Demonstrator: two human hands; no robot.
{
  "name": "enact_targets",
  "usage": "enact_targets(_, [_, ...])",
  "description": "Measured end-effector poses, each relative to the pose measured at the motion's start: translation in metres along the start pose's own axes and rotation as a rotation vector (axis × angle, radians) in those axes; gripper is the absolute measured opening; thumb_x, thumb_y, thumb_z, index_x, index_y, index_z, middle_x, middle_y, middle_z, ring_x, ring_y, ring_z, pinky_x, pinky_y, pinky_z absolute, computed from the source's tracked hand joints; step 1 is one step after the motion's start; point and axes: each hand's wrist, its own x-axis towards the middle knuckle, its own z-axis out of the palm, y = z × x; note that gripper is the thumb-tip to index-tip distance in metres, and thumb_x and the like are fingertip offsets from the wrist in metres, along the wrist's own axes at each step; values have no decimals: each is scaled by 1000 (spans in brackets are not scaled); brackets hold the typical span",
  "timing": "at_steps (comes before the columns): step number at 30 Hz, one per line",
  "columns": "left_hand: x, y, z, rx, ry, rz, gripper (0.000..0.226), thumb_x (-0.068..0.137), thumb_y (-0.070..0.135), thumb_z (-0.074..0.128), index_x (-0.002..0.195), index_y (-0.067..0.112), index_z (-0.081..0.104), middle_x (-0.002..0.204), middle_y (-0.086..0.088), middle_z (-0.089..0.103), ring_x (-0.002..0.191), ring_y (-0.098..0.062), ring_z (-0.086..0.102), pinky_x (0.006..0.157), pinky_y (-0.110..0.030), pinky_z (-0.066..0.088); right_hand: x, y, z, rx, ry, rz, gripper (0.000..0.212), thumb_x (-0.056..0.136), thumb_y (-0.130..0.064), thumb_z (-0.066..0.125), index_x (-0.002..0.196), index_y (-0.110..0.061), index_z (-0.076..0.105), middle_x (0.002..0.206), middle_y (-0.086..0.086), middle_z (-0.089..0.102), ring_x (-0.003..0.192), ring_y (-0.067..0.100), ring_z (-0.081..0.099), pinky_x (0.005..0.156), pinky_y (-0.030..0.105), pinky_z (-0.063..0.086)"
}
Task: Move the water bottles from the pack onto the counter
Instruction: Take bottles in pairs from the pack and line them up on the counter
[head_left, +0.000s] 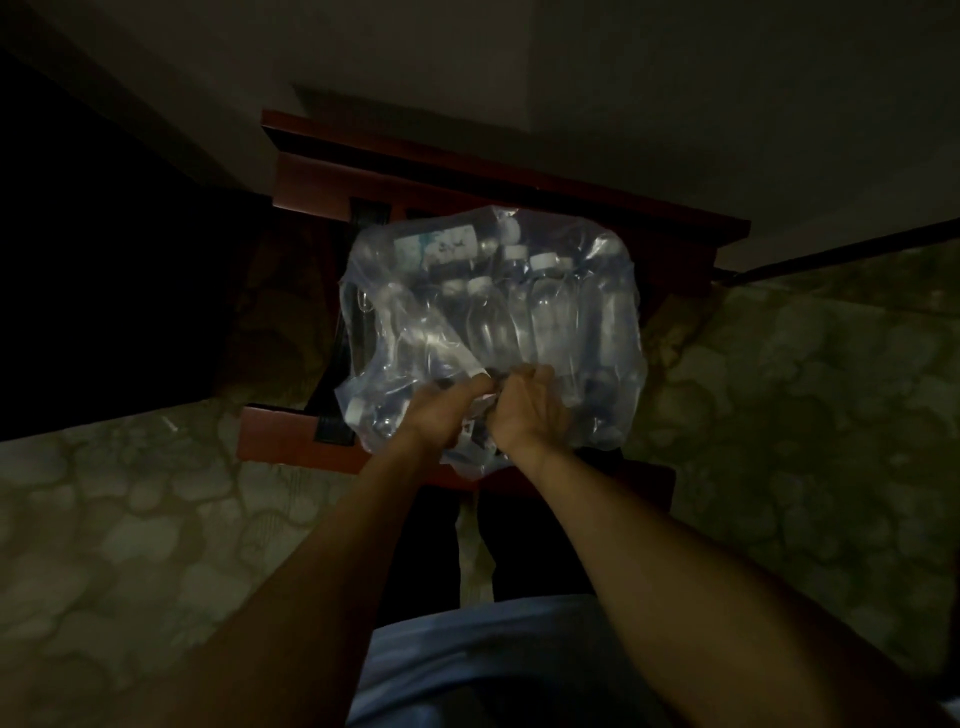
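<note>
A shrink-wrapped pack of water bottles (488, 322) lies on a dark red wooden stand (519, 176) in dim light. Several clear bottles with white caps (545, 260) show through the bluish plastic film. Both hands meet at the pack's near edge. My left hand (441, 410) grips a bunched fold of the film. My right hand (530, 410) grips the film right beside it, fingers curled into the plastic. The film between the two hands is crumpled and some bottle tops show there.
The wooden stand has a raised back rail (467, 156) against a pale wall (623, 78). Patterned carpet (805, 415) spreads left and right. The area at the far left (104, 260) is dark. My light blue shirt (493, 665) fills the bottom.
</note>
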Motion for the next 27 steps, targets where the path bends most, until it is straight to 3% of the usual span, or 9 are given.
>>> enact_targets(2, [-4,3,-11,47,-115,-23,22,85,33,66,98,16,69,78,7,75,74,-5,70,58,-17,52,-3,0,2,-14,-3,-5,53,89,-24,64,132,-7,39,130,14,36,85,23,55,67,31,41])
enact_targets(4, [-9,5,-22,109,-164,-83,53,69,46,70,109,12,70,100,-3,72,90,-19,63,73,-29,50,-7,1,8,-34,18,-10,63,87,-28,67,135,-7,33,130,14,33,85,24,59,64,31,40])
enact_targets(7, [-18,4,-35,138,-218,-149,74,54,53,69,117,14,67,104,-15,65,78,-21,52,60,-26,41,-10,3,16,-82,71,-36,61,92,-27,61,138,-6,27,136,14,37,92,26,65,63,31,42])
enact_targets(12, [-30,-8,-47,120,-306,-123,58,67,48,62,114,14,66,86,-7,60,61,-12,45,55,-23,37,1,5,7,-22,11,-35,54,93,-20,57,136,-3,30,130,17,54,105,33,63,75,37,46])
enact_targets(16, [-40,-15,-39,61,-204,-142,44,90,35,51,125,10,59,106,-12,63,72,-19,58,66,-28,46,4,12,-14,238,-235,-19,69,74,-37,74,130,-13,40,118,8,60,101,30,63,79,39,55])
enact_targets(20, [-48,-10,-31,-61,-148,-202,31,91,37,55,104,11,64,90,-10,66,68,-19,60,61,-23,52,-9,17,-22,222,-302,-75,85,67,-55,72,138,-20,40,131,7,58,114,28,59,93,37,51])
enact_targets(22, [-48,-6,-29,-15,-111,-192,41,86,48,63,102,10,67,94,-8,68,79,-19,63,69,-28,57,-15,17,-25,227,-323,-69,94,66,-63,67,143,-19,35,137,6,55,119,28,57,95,36,49])
enact_targets(25, [-47,1,-32,42,-45,-134,44,85,42,67,106,4,70,103,-11,71,80,-16,64,67,-28,53,-22,12,-34,378,-368,11,89,66,-61,66,140,-19,41,133,6,58,115,26,59,87,33,52])
enact_targets(27, [-50,6,-35,41,-36,-105,42,86,35,68,109,0,70,106,-16,71,79,-18,64,62,-26,49,-28,9,-42,498,-401,59,64,66,-59,65,118,-23,59,112,1,66,97,19,65,71,28,53])
